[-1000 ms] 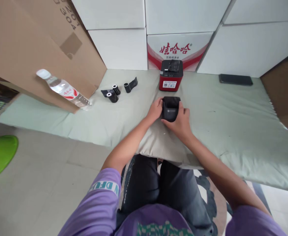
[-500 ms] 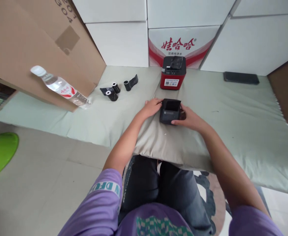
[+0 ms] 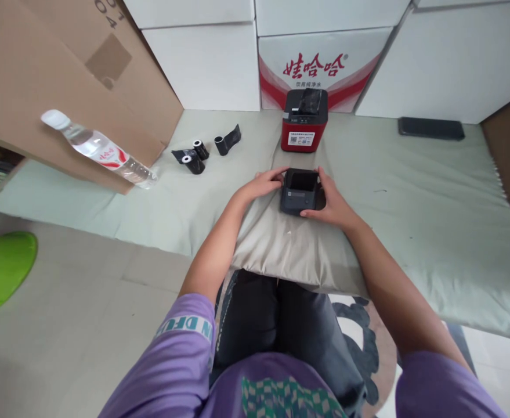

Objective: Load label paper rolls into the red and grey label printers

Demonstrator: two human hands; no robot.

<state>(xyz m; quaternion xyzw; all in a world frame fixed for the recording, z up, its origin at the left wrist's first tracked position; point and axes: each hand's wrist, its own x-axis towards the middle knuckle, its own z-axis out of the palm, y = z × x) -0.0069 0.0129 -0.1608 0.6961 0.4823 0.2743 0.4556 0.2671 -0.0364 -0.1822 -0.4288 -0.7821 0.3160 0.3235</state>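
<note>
A small black box-shaped printer (image 3: 299,193) lies on the pale green mat (image 3: 411,191) in front of me. My left hand (image 3: 264,183) rests against its left side with fingers reaching over the top edge. My right hand (image 3: 331,200) wraps its right side, thumb along the front. Behind it stands a red and black printer (image 3: 304,120) with a QR label on its front.
Three black paper rolls (image 3: 202,151) lie to the left. A water bottle (image 3: 96,148) leans against a brown cardboard box (image 3: 58,75). A black phone (image 3: 431,128) lies at the back right. White boxes (image 3: 211,64) line the back. A green stool (image 3: 0,270) stands on the floor.
The black printer has been laid flatter on the mat between my hands. My right hand shifted from its front to its right side; my left fingers moved onto the top edge.
</note>
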